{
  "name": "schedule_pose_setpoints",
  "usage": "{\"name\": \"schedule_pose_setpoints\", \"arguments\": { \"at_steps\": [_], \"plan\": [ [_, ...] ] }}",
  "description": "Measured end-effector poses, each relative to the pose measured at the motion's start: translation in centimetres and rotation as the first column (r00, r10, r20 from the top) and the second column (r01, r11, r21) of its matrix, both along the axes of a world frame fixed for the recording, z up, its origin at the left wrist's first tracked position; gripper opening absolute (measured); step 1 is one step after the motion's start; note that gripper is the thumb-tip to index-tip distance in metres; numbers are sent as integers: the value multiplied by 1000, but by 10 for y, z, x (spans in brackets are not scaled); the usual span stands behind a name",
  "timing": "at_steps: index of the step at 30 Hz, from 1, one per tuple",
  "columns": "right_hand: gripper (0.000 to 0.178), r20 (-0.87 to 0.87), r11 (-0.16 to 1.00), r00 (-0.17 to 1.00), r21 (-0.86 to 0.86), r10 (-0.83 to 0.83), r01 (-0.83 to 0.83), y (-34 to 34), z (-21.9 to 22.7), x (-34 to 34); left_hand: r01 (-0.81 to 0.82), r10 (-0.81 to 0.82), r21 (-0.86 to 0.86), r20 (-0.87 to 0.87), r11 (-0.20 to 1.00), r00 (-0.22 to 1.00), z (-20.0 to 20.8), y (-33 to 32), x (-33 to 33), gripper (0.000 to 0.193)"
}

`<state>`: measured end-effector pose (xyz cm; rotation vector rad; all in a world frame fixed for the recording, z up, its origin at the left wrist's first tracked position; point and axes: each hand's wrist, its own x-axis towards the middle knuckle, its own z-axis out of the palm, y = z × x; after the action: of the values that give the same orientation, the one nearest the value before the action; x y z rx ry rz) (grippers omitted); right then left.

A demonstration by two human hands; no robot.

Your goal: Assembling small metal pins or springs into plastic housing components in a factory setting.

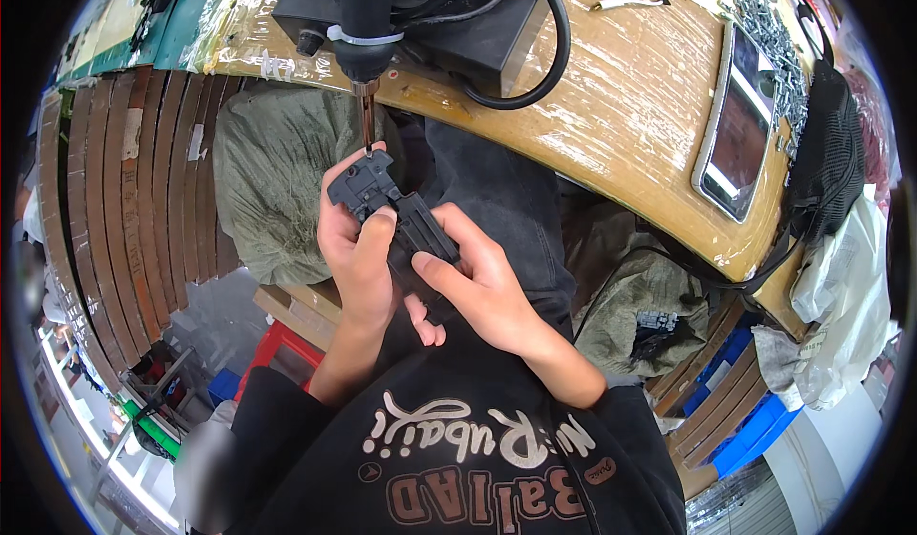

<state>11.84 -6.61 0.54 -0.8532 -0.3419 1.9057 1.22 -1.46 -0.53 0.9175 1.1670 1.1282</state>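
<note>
Both hands hold one dark grey plastic part (382, 201) in front of my chest, below the workbench edge. My left hand (353, 248) grips its upper end, thumb on top. My right hand (478, 282) wraps the lower end from the right. The part's top corner sits right under the metal bit (367, 119) of a black electric screwdriver (365, 14) hanging over the bench edge; the bit tip touches or nearly touches the part.
The wooden workbench (630, 105) curves across the top, with a black box (449, 19) and thick black cables. A phone (740, 134) lies at the right beside a pile of screws (778, 53). Green-grey sacks (272, 181) and blue crates (750, 430) sit below.
</note>
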Motion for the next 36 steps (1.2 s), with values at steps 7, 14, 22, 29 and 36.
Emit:
{"name": "schedule_pose_setpoints", "arguments": {
  "at_steps": [7, 14, 22, 29, 36],
  "plan": [
    [11, -1, 1000, 1000, 0, 2, -2, 2, 2, 3, 27, -26, 25, -32, 999, 999, 2, 0, 1, 44],
    [9, 21, 999, 999, 33, 27, -28, 0, -2, 6, 27, -24, 40, -71, 999, 997, -5, -2, 0, 43],
    [19, 363, 996, 929, 33, 71, -89, -36, -29, 55, 327, -338, -144, -60, 934, 939, -43, -27, 21, 40],
    [20, 518, 962, 854, -254, 45, 103, -178, -46, 152, 594, -660, -308, -191, 743, 726, -69, -31, 15, 27],
    [25, 789, 417, 553, -423, -267, 805, -382, -93, 214, -199, 369, 384, -443, 902, 817, -26, 102, -103, 20]
  ]
}}
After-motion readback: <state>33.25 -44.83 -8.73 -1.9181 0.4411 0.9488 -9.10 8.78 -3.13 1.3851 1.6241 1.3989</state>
